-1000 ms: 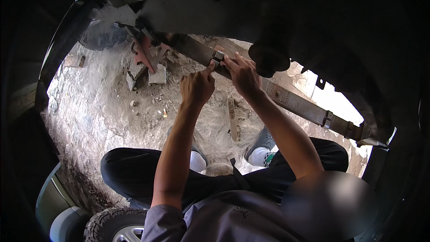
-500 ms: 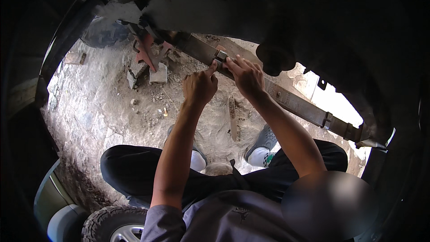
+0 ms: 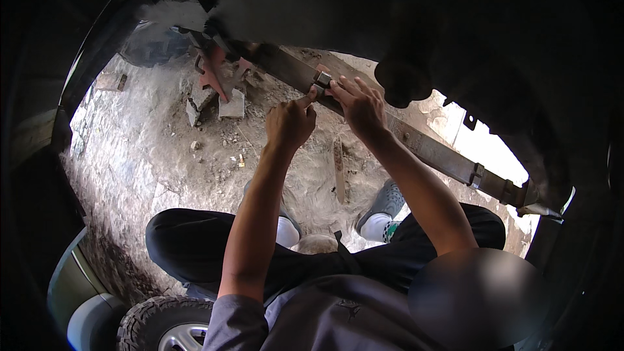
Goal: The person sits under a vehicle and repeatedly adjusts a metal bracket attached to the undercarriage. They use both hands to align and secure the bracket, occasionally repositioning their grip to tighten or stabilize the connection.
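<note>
A long metal leaf spring [image 3: 429, 147] runs slantwise under the dark vehicle body, with a small squarish metal clip [image 3: 322, 78] around it. My left hand [image 3: 289, 123] is just below the clip. Its index finger reaches up against the clip's lower edge while the other fingers are curled; what they may hold is hidden. My right hand [image 3: 361, 105] rests on the spring just right of the clip, fingers spread over the metal and fingertips close to the clip.
Low dark underbody [image 3: 292, 13] hangs over the spring. Red metal stands [image 3: 211, 77] and broken blocks [image 3: 231, 104] lie at the upper left. A flat metal strip [image 3: 338, 169] lies between my feet. A tyre [image 3: 153, 325] is at the lower left.
My right fingers have spread a little and shifted slightly right along the spring. My left hand stays at the clip, almost unmoved.
</note>
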Demonstrator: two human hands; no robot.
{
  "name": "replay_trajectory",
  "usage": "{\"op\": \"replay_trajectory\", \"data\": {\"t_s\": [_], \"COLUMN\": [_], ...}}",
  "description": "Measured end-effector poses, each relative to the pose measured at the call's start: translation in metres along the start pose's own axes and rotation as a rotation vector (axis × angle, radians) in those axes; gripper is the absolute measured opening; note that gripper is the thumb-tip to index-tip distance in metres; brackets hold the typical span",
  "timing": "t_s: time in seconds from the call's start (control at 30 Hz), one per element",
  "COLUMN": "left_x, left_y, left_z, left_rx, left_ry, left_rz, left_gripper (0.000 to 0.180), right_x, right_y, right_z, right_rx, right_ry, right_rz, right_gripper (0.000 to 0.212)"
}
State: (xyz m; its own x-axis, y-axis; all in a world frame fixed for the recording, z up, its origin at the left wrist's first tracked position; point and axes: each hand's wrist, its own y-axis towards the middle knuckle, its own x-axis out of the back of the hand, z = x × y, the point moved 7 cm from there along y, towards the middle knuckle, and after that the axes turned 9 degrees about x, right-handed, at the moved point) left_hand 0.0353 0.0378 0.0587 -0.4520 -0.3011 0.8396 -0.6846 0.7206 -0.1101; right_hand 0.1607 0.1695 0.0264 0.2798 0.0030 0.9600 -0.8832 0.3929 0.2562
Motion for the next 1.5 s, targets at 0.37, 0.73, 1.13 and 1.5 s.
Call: {"op": "replay_trajectory", "data": {"t_s": [0.37, 0.73, 1.13, 1.5], "left_x": [0.0, -0.003, -0.011, 0.01], "left_y": [0.0, -0.003, 0.004, 0.016], "left_z": [0.002, 0.0, 0.006, -0.001], "left_rx": [0.005, 0.021, 0.01, 0.019], "left_ry": [0.007, 0.017, -0.012, 0.008], "left_rz": [-0.008, 0.01, -0.028, 0.104], "left_gripper": [0.032, 0.039, 0.038, 0.036], "right_x": [0.018, 0.016, -0.012, 0.023], "right_y": [-0.003, -0.002, 0.0, -0.001], "right_z": [0.022, 0.014, -0.006, 0.02], "right_rx": [0.074, 0.082, -0.06, 0.041], "right_ry": [0.077, 0.037, 0.087, 0.103], "right_rz": [-0.069, -0.07, 0.004, 0.053], "right_gripper": [0.035, 0.037, 0.035, 0.04]}}
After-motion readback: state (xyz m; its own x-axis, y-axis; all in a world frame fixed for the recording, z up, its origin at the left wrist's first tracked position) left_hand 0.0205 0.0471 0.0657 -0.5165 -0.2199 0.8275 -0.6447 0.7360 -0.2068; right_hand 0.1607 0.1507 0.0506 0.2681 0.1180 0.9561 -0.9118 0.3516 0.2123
